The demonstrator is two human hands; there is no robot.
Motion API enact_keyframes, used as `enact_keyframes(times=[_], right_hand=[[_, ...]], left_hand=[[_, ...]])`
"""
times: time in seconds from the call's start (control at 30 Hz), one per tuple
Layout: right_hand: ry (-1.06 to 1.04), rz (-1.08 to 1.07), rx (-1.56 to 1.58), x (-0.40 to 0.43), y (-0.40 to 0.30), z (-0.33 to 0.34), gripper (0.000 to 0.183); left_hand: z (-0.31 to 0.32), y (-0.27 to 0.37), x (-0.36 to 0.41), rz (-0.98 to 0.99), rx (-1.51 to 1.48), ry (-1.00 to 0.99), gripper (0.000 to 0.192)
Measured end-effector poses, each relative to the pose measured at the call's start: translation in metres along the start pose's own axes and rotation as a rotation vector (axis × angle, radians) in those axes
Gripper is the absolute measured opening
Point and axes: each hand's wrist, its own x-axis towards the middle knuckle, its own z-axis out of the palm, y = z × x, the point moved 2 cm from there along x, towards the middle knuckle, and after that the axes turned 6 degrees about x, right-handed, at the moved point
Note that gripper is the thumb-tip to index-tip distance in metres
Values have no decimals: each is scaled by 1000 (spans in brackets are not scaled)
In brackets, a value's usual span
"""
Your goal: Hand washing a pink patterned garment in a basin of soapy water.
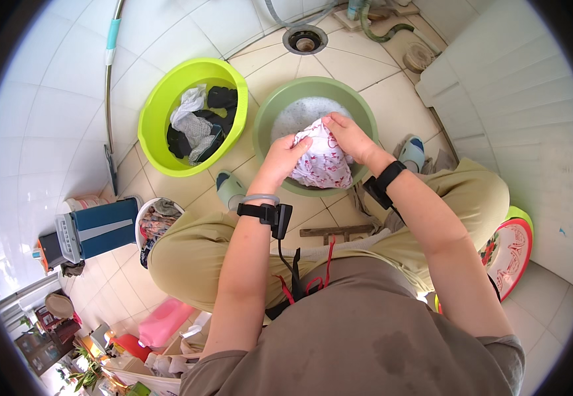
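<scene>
Both hands grip a white cloth garment (pixel 323 166) with a red and pink print. My left hand (pixel 285 157) pinches its upper left edge, thumb on top. At the upper right edge, my right hand (pixel 349 137) has hold of the same fabric. The garment hangs over the near side of a sage green plastic basin (pixel 266 114), hiding part of its rim. White suds (pixel 308 110) cover the water behind it. Whether the garment's lower end touches the water cannot be seen.
A lime green basin (pixel 155 158) with dark and grey wet clothes (pixel 194 126) stands left. Beyond the basins is a floor drain (pixel 305 40). A laundry bucket (pixel 142 227) sits left of my knee; a red-rimmed enamel basin (pixel 516 252) lies right. A mop pole (pixel 108 94) leans on the wall.
</scene>
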Motion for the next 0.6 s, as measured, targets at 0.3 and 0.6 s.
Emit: enact_keyframes(times=[0.3,0.6], right_hand=[[-55,-337,-735,-19,2,34,39],[250,-247,-606,-6,4,66,48]], left_hand=[[23,-21,16,-99,-703,419,37],[31,-14,18,-35,-679,507,29]])
